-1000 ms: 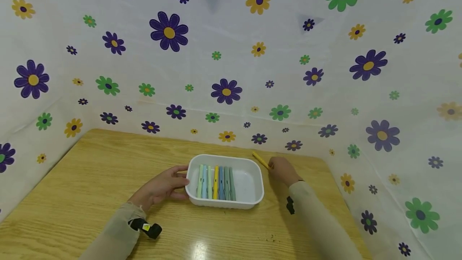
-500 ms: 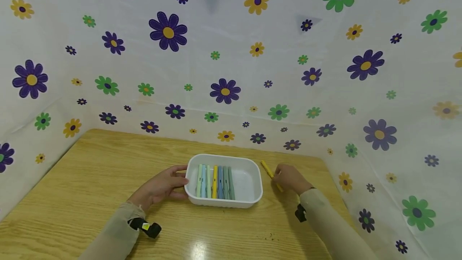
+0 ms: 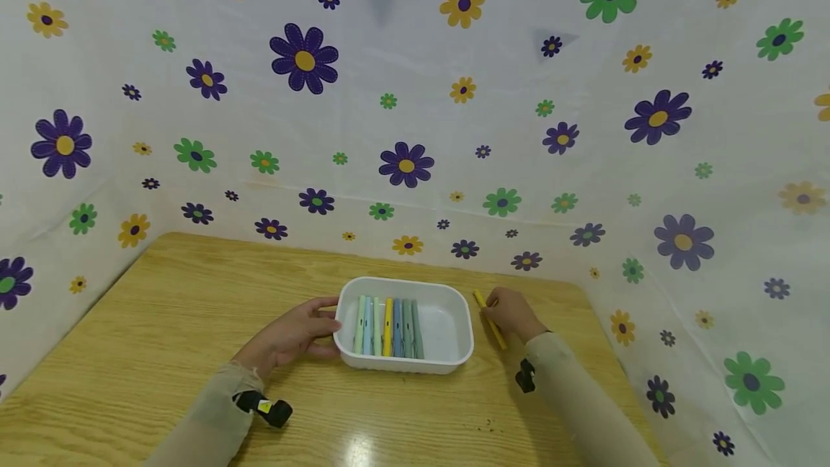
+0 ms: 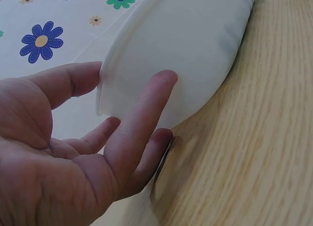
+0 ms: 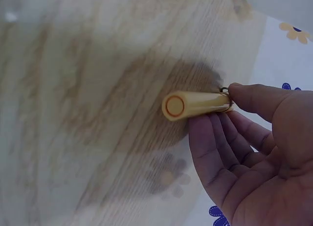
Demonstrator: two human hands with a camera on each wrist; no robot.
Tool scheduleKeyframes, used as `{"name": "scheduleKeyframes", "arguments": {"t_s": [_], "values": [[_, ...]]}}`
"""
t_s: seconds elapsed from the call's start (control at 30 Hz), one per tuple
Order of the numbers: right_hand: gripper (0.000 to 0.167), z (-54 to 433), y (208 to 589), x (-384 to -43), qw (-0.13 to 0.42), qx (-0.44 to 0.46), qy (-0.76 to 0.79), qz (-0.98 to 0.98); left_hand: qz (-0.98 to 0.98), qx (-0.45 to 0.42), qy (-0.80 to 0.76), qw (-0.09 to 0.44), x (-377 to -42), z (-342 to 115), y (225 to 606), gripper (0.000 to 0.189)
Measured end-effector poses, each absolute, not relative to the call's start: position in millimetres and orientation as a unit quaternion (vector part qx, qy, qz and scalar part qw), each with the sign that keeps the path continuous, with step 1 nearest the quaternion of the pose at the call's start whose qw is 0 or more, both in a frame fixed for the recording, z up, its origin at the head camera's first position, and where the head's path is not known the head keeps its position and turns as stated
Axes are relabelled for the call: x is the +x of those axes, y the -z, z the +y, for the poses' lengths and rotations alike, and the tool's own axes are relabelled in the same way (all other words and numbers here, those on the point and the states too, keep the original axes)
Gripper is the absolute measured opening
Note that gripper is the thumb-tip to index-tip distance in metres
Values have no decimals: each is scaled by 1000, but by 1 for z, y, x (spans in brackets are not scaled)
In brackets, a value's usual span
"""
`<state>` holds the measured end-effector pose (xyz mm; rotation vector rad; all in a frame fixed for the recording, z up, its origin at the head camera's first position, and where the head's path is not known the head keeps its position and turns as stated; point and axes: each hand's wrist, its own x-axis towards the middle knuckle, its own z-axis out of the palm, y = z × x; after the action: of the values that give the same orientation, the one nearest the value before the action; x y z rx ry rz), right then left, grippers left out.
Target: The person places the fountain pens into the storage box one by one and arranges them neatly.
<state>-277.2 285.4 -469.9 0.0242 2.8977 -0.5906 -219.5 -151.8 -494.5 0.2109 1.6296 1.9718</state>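
A white tray [image 3: 447, 337] stands on the table, with several pens [image 3: 397, 328] side by side in its left and middle part: pale green, light blue, yellow, blue and grey-green. My left hand [image 3: 295, 334] rests at the tray's left end. In the left wrist view, its fairly straight, spread fingers [image 4: 142, 123] touch the outer wall and rim. Right of the tray, my right hand [image 3: 514, 312] pinches a yellow pen [image 3: 498, 334] between thumb and fingers. In the right wrist view, the yellow pen [image 5: 198, 104] points its round end at the camera, and a metal ring shows near the thumb.
The wooden table [image 3: 194, 294] ends at the back against a white flower-print cloth [image 3: 363, 121], which also hangs at both sides. Small dark specks [image 3: 488, 427] lie on the table at the front right. A black camera strap is on each wrist.
The yellow pen has come nearer and to the right from behind the tray's right corner. My right hand has shifted to its upper part. My left hand and the tray keep their places.
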Motion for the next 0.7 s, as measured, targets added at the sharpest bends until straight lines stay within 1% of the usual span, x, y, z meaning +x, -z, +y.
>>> {"name": "scheduleKeyframes", "arguments": {"t_s": [0.37,0.53,0.6,0.7], "values": [[25,293,464,-250,94,11,202,975,614,74,-733,283,-220,-152,495,75],[25,301,466,-241,106,27,225,968,618,68,-732,280,-219,-151,493,74],[24,305,465,-239,93,24,225,970,617,62,-733,279,-219,-150,494,73],[24,311,464,-239,50,-19,208,977,613,64,-736,280,-219,-150,494,72]]}}
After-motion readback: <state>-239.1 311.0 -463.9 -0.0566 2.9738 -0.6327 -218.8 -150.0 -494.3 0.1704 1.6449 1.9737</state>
